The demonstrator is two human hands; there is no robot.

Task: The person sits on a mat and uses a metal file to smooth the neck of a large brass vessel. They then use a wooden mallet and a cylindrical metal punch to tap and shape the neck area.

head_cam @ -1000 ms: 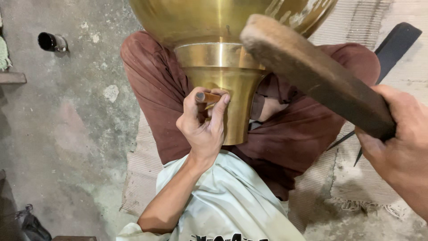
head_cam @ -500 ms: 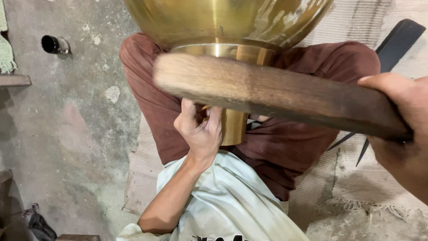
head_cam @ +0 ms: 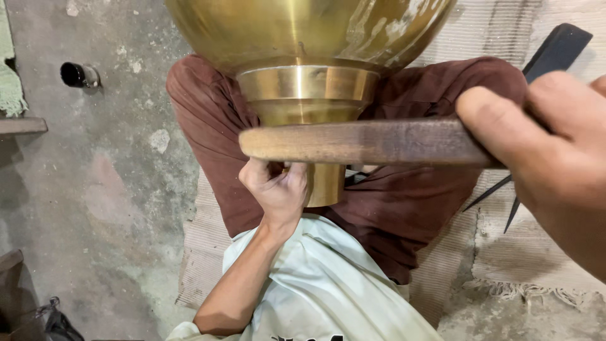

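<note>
The brass vessel (head_cam: 303, 57) rests on the seated person's lap, its wide bowl at the top of the view and its narrow neck pointing down toward the body, between the knees of the brown trousers (head_cam: 208, 145). The left hand (head_cam: 274, 189) grips the neck from below, fingers curled tight together around it and perhaps around something small pressed to the metal; what that is cannot be told. The right hand (head_cam: 549, 158) is closed firmly around one end of a flat wooden bat (head_cam: 360, 142), which lies level across the neck, touching or just above it. To do this well, I judge the left hand should hold the vessel steady and stay clear of the bat, and the blows should land flat. No packages, labels or signs show; only a dark tube (head_cam: 79, 74) on the concrete floor (head_cam: 101, 189) and dark metal tools (head_cam: 549, 53) on the pale woven mat (head_cam: 543, 265).
</note>
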